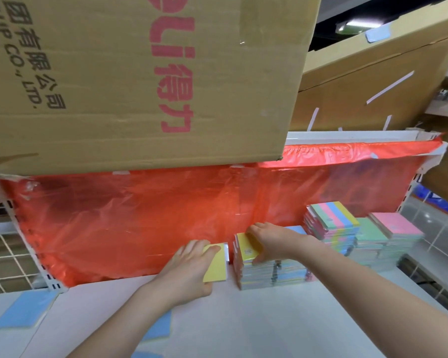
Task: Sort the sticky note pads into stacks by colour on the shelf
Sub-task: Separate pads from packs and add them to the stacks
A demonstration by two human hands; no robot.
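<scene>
My left hand [189,270] grips a yellow sticky note pad [216,267], held just above the white shelf [269,319] and left of a tall stack. My right hand [274,242] rests on the yellow pad [246,248] that tops this mixed stack [272,273], fingers curled over its edges. Farther right stand a stack topped by a striped multicolour pad [332,217], a lower green-topped stack [373,235] and a pink-topped stack [396,226].
A red plastic sheet [140,215] covers the shelf's back wall. A large cardboard box [140,78] hangs overhead, with more boxes [373,86] at the right. Blue pads [23,310] lie at the lower left. White wire grids [8,257] flank the shelf.
</scene>
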